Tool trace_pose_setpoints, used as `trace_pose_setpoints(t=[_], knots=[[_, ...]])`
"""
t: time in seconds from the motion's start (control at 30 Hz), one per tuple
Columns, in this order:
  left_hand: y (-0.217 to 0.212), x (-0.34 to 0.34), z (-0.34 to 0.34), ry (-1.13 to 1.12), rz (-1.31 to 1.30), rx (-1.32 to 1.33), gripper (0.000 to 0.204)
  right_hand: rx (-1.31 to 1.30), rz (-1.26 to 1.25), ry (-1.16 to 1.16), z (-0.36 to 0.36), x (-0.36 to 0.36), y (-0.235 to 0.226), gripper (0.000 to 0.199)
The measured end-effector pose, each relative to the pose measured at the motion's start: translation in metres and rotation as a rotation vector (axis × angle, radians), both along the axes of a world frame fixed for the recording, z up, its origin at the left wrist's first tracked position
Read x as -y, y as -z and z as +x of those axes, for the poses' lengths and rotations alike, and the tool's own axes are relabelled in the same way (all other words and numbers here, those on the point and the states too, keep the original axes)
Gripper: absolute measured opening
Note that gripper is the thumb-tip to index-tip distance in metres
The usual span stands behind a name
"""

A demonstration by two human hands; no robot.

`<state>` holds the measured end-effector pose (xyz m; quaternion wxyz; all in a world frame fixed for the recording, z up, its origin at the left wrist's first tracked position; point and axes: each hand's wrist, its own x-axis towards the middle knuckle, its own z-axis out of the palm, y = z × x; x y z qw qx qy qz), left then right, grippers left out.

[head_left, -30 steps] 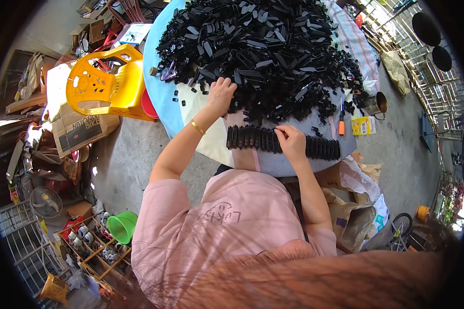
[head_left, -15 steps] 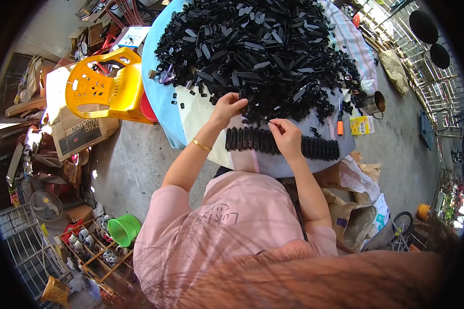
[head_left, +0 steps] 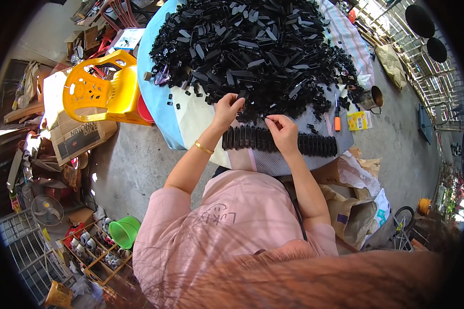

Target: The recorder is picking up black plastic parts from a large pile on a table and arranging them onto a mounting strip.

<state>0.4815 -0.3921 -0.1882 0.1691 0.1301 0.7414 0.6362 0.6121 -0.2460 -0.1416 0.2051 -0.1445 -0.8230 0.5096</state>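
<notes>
A big heap of black plastic pieces (head_left: 252, 46) covers a round table with a blue cover (head_left: 157, 108). At the table's near edge, a row of the same black pieces (head_left: 314, 145) stands packed side by side. My left hand (head_left: 226, 109) is at the heap's near edge, with its fingers closed on one black piece. My right hand (head_left: 282, 133) rests over the middle of the row. Its thumb and forefinger are pinched on a small black piece next to the heap.
A yellow plastic chair (head_left: 95, 87) and a cardboard box (head_left: 72, 136) stand left of the table. An orange-handled tool (head_left: 337, 122), a small yellow box (head_left: 360, 120) and a metal cup (head_left: 374, 97) lie on the table's right. Paper sacks (head_left: 355, 206) sit below, a green bucket (head_left: 123, 232) at lower left.
My left hand came back from the heap toward the row with a piece in it. My right hand shifted slightly up to the heap's edge.
</notes>
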Motion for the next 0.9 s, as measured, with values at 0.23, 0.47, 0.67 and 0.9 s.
trace_pose_setpoints(t=[0.23, 0.47, 0.67, 0.9], knots=[[-0.031, 0.001, 0.038, 0.21, 0.596, 0.838, 0.018, -0.199, 0.038, 0.034, -0.011, 0.006, -0.013, 0.01], [-0.043, 0.002, 0.064, 0.226, 0.558, 0.784, 0.031, -0.362, 0.534, -0.021, -0.007, 0.007, -0.018, 0.013], [-0.047, 0.002, 0.073, 0.212, 0.501, 0.598, 0.032, -0.256, 0.698, -0.114, 0.0, 0.011, -0.031, 0.019], [-0.046, 0.015, 0.076, 0.138, 0.391, 0.613, 0.028, -0.128, 0.63, -0.294, 0.008, 0.024, -0.032, 0.026]])
